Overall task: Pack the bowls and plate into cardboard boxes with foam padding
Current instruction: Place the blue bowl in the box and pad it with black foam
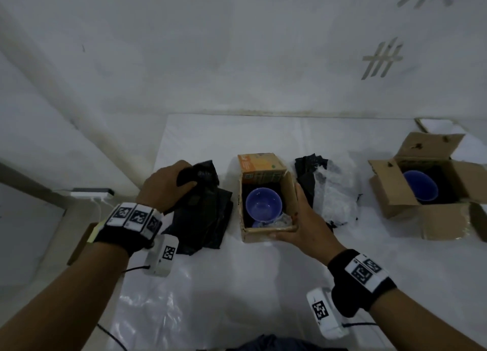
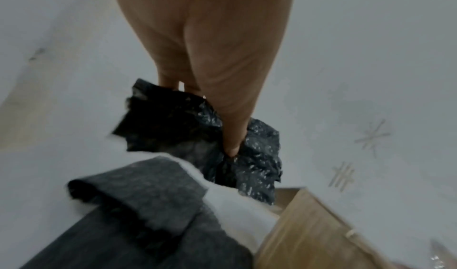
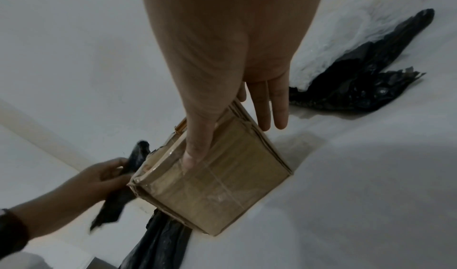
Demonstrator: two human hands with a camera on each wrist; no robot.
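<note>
Bowl is sitting upright, mouth up, down in the small box in the middle of the white sheet, head view. That box is standing with its long side running away from the person, and its far flap is sticking up, orange print on it, with a tiny label below that's too blurry to read. Right hand is lying against the box's right wall, fingers straight along it and thumb going across the near wall. Left hand is gripping a wad of black foam, lifting it off the foam pile just left of the box. More black foam with white wrap is lying just right of the box. Second bowl is sitting tilted in a bigger open box well off to the right. Both wrists are wearing bands with square black-and-white code tags.

Left wrist view: left hand is pinching the crumpled foam, thumb pressing into it, box corner showing bottom right.

Right wrist view: right hand is bracing the box, thumb flat on the taped near wall, fingers pointing straight down the side. Left hand is clutching foam beside the box. No writing showing on this side of the cardboard.
</note>
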